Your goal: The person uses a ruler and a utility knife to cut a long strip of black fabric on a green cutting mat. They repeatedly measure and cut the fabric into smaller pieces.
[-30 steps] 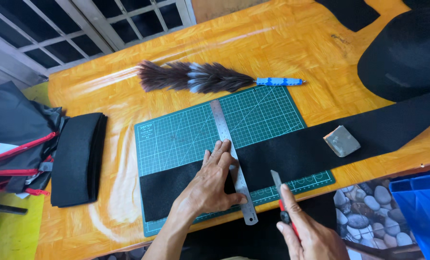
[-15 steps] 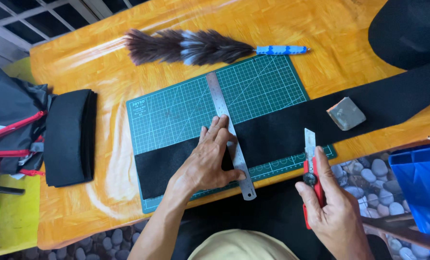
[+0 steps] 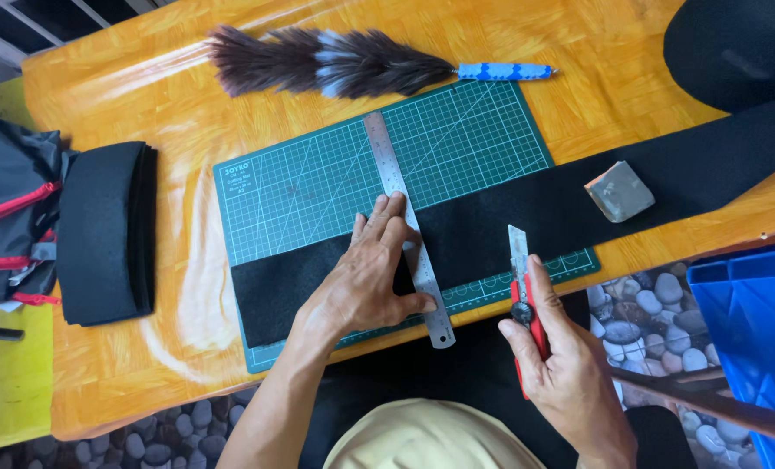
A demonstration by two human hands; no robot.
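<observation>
Pressing our left hand (image 3: pixel 366 282) flat, fingers spread, we pin the steel ruler (image 3: pixel 407 227) across the black felt strip (image 3: pixel 509 230). The strip lies lengthwise over the near half of the green cutting mat (image 3: pixel 318 187), which sits at the middle of the orange counter (image 3: pixel 144 95), and it runs on toward the counter's right edge. The ruler stands crosswise to the strip, its far end on bare mat and its near end just past the mat's near edge.

Our right hand (image 3: pixel 570 382) is closed around the red utility knife (image 3: pixel 521 291); the grip is clamped on the handle, blade extended and pointing away from us. The blade hovers over the counter's near edge, apart from the ruler and to its right.

We judge the alignment step complete: ruler placed and held. No cut line shows in the felt along the ruler, so the cut itself remains.

A grey block (image 3: pixel 619 191) rests on the strip toward the right. A feather duster (image 3: pixel 344 62) lies beyond the mat near the far edge. A folded black stack (image 3: pixel 105 230) sits toward the left edge.
</observation>
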